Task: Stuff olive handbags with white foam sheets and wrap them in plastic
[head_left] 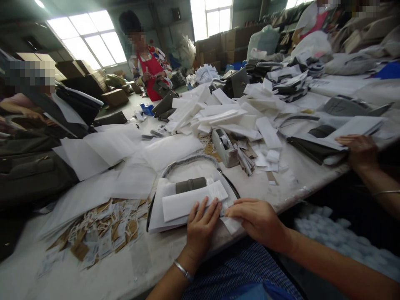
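Note:
A handbag (156, 210) lies on the table in front of me, covered with white foam sheet, its wrapped handle (190, 160) arching away from me. Across it rests a folded white foam strip (178, 207), next to a grey-green rolled piece (190, 184). My left hand (201, 223) lies on the strip and the bag with fingers stretched out. At the bag's right edge, my right hand (259, 218) is closed in a pinch; what sits between its fingertips is too small to make out. A small white sheet (233, 225) shows just below those fingers.
Tags with strings (106, 233) lie at left, near white foam sheets (131, 179). A tape dispenser (225, 148) stands behind the bag, before piled foam strips (218, 112). A co-worker's hand (359, 150) touches another bag (309, 148) at right. Another person (151, 75) stands beyond.

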The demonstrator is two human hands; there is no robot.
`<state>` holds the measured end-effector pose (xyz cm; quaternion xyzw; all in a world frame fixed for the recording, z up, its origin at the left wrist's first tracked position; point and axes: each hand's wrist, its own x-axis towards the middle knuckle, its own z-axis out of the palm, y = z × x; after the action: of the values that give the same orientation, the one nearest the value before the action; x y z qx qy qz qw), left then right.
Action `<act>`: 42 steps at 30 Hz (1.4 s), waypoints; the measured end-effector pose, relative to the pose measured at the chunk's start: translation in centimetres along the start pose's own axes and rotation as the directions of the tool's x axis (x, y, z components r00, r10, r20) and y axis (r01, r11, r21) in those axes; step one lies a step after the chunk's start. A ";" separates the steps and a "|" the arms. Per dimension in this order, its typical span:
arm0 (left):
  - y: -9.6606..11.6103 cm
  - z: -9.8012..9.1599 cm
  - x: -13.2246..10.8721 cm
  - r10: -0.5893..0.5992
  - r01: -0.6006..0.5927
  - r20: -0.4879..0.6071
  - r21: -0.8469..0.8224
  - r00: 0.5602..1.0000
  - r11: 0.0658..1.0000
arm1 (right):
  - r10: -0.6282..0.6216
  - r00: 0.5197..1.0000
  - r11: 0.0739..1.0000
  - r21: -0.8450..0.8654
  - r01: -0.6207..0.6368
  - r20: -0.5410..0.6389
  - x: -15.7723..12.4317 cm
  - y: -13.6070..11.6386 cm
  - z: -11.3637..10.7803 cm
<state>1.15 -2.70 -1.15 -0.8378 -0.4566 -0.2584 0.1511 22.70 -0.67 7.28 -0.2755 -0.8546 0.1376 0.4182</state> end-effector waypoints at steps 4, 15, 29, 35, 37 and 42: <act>0.0 0.1 -0.1 -0.015 0.015 0.001 -0.038 1.000 0.999 | 0.214 0.976 0.974 0.064 -0.217 0.043 1.8 1.6 0.2; 0.1 0.4 0.1 -0.001 -0.003 -0.088 -0.050 0.996 0.999 | 0.425 0.900 0.904 0.004 -0.427 0.101 4.3 5.3 2.3; 0.3 0.4 0.5 -0.031 0.015 -0.160 -0.102 0.987 0.995 | 0.406 0.889 0.914 -0.105 -0.392 0.211 5.9 9.1 5.1; 0.1 0.1 0.5 -0.024 0.021 -0.080 -0.038 0.997 0.999 | 0.441 0.869 0.898 -0.118 -0.425 0.223 6.3 9.2 5.4; 0.2 -0.1 0.7 -0.026 0.026 -0.036 0.009 0.999 1.000 | 0.453 0.867 0.891 -0.125 -0.436 0.206 6.1 9.1 5.5; 0.7 -0.3 1.2 -0.022 0.010 0.092 0.135 0.996 0.991 | 0.481 0.859 0.875 -0.149 -0.460 0.175 6.1 8.8 5.8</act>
<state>2.22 -2.36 -0.25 -0.8332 -0.4862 -0.1888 0.1837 18.21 9.96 3.53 -0.4813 -0.8058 0.2194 0.2663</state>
